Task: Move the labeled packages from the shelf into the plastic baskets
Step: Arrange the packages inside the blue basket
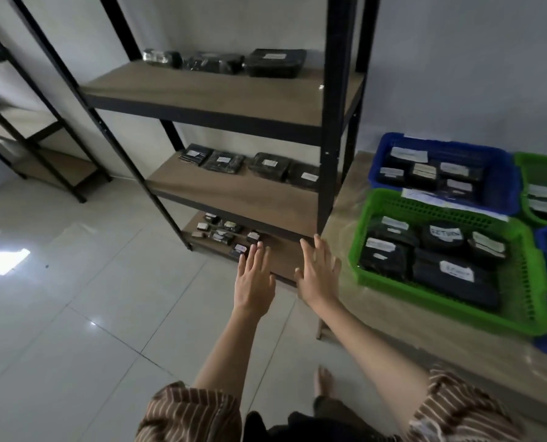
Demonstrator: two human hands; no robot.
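Both hands out flat, fingers spread, holding nothing. The left hand (254, 280) is nearer the small black labeled packages (224, 232), lying just ahead and leftward on the lowest wooden shelf (281, 260); right hand (318, 275) beside, green plastic basket (517, 282) off right.

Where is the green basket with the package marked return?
In the head view it sits right of the shelf, the near green basket on the low table, just in front of a blue basket.
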